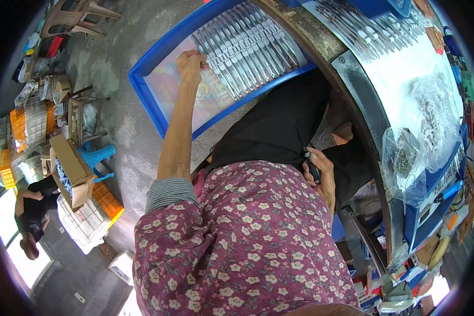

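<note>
Ok, L grip (190,63) at metal pcs (242,52) (hold: can't tell); R grip (322,167) clasps screwdriver (314,171).

Left hand (191,64) at left end of metal tool row (247,50), inside blue tray (150,108). Right hand (325,171) grips dark-handled screwdriver (313,169) by lap.

The tray (148,109) at twelve o'clock is blue, its metal pieces (250,50) silvery; the shirt (258,231) at six purple with white flowers, its cuff (171,195) grey-striped, trousers (263,129) black.

Glossy metal instruments (247,50) (smooth plastic tray (150,105))
</note>
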A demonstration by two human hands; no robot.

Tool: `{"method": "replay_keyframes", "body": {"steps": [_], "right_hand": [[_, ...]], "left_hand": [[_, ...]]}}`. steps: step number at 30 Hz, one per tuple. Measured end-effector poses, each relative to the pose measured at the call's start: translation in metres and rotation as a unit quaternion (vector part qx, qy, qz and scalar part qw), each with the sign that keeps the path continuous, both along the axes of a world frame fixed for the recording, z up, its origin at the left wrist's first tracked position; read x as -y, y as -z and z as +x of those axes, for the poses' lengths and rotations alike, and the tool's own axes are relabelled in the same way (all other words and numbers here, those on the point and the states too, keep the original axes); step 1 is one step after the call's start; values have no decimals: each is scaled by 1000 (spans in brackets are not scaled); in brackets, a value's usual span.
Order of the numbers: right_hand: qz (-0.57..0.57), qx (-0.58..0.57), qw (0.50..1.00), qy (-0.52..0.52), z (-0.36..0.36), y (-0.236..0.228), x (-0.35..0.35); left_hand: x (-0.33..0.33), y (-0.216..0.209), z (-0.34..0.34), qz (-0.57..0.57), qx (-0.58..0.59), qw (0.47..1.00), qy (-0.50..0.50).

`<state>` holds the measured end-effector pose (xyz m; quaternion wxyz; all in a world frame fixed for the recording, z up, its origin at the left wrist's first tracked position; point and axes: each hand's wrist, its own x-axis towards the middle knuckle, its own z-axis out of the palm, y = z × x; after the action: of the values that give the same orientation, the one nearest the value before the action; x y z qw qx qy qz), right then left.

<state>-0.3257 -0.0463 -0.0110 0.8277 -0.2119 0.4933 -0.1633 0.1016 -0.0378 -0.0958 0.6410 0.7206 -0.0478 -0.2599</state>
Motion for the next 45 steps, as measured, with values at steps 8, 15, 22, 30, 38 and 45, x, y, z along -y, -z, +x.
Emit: {"method": "replay_keyframes", "body": {"steps": [8, 15, 22, 30, 38, 45], "right_hand": [[11, -3, 1000, 17, 2, -1, -1], [17, -7, 1000, 22, 2, -2, -1], [22, 3, 1000, 22, -1, 3, -1], [22, 4, 999, 26, 2, 1, -1], [14, 6, 999, 38, 5, -3, -3], [10, 7, 999, 36, 2, -1, -2]], "left_hand": [[4, 3, -3, -13, -1, 1000, -19], [0, 18, 5, 37, 74, 996, -35], [-13, 3, -7, 18, 35, 999, 37], [-18, 5, -18, 86, 62, 994, 37], [-17, 25, -11, 126, 145, 981, 1], [-15, 24, -17, 110, 110, 988, -15]]}}
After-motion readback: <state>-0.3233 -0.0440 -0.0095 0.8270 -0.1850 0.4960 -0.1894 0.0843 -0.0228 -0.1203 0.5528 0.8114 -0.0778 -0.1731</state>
